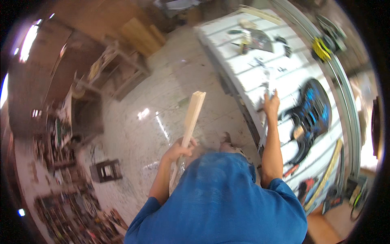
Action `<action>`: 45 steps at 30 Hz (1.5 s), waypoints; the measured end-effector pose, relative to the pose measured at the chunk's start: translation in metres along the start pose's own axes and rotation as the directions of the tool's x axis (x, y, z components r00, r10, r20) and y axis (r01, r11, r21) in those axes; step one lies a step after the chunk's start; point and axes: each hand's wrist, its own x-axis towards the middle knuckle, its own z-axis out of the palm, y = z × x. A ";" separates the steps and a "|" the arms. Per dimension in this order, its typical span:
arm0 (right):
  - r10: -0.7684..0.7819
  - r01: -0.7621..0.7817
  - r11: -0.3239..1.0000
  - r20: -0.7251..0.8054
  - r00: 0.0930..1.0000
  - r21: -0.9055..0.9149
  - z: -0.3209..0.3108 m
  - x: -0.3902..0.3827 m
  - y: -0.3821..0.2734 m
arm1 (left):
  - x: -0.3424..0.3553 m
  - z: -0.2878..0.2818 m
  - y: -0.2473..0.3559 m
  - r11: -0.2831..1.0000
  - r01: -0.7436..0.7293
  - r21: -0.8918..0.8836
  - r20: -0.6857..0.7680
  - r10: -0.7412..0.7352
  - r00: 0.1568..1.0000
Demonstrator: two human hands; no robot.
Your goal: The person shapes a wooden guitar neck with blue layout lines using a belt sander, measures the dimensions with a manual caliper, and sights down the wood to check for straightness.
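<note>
My left hand (178,150) is closed round a long pale wooden strip (194,113), which slants upward over the floor, its far end pointing away from me. A lower stretch of the wood shows beneath my fingers. My right hand (271,105) is over the left side of a white slatted bench (243,67). Its fingers are bent about a thin, pale, silvery thing (268,79) that shows beyond them; blur hides its kind. To the right of this hand, a black-and-blue bag or harness (313,107) lies on the bench.
Farther up the bench are a small bottle (245,42) and a grey plate (261,40). A metal rail (345,89) runs along its right side, with a yellow-green tool (321,49) beside it. Wooden frames (130,73) stand at the far left; stacked offcuts (69,215) lie lower left.
</note>
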 end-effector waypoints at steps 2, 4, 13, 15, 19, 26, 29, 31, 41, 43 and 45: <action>-0.087 0.087 0.995 -0.004 0.996 -0.051 0.018 0.016 0.005 | -0.022 -0.005 0.001 0.980 0.003 -0.198 0.015 0.000 1.000; -0.082 0.093 0.985 0.083 0.993 -0.144 0.037 0.040 0.037 | -0.046 -0.010 -0.012 0.952 -0.034 -0.303 -0.037 0.024 0.999; -0.222 0.217 0.733 0.074 0.972 -0.645 0.040 0.070 0.048 | -0.136 -0.035 -0.073 0.951 -0.172 -0.256 -0.414 0.053 0.909; -0.149 0.170 0.701 0.091 0.985 -0.693 0.031 0.075 0.039 | -0.156 -0.040 -0.091 0.961 -0.151 -0.231 -0.424 0.040 0.905; -0.324 0.314 0.605 0.134 0.936 -0.732 0.026 0.039 -0.017 | -0.187 -0.059 -0.164 0.993 -0.094 -0.075 -0.567 0.036 0.823; -0.710 0.728 0.662 0.458 0.534 0.178 0.105 -0.220 -0.210 | -0.288 -0.097 -0.207 0.986 -0.068 -0.150 -0.636 -0.043 0.771; -0.817 0.709 0.515 0.525 0.236 0.482 0.143 -0.364 -0.277 | -0.323 -0.131 -0.235 0.993 0.121 0.019 -0.607 -0.085 0.790; -0.829 0.679 0.359 0.553 -0.084 0.640 0.124 -0.484 -0.359 | -0.354 -0.144 -0.237 0.976 0.207 0.071 -0.601 -0.124 0.790; -0.235 0.607 -0.062 0.580 -0.780 0.792 0.262 -0.736 -0.400 | -0.499 -0.269 -0.278 0.957 0.289 -0.005 -0.550 -0.243 0.799; -0.251 0.552 0.045 0.544 -0.801 0.833 0.290 -0.776 -0.430 | -0.523 -0.310 -0.304 0.910 0.409 0.072 -0.584 -0.294 0.757; -0.209 0.543 0.149 0.563 -0.800 0.827 0.332 -0.813 -0.457 | -0.567 -0.350 -0.310 0.885 0.330 0.329 -0.768 0.047 0.639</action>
